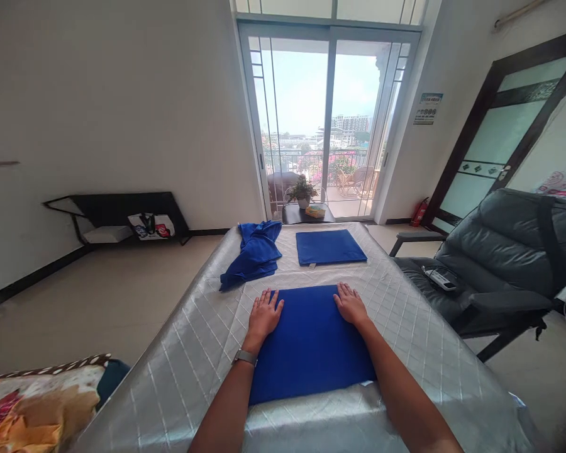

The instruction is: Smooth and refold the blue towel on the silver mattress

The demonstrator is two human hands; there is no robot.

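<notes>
A blue cloth (311, 346), roughly rectangular, lies flat on the silvery quilted mattress (193, 340) in front of me. My left hand (265, 313) rests on its far left corner, fingers stretched out and pointing away. On the far right corner lies my right hand (351, 303), palm down with the fingers extended. Neither hand grips anything. Beyond them a neatly folded blue cloth (331, 246) with a small white tag sits toward the far edge. To its left is a crumpled blue cloth (255, 251) in a loose heap.
A grey reclining chair (495, 251) stands to the right, with a power strip (439, 278) on its seat. Past the far edge is a small table (290, 216) bearing a potted plant (303, 190). Colourful bedding (51, 402) lies at the lower left.
</notes>
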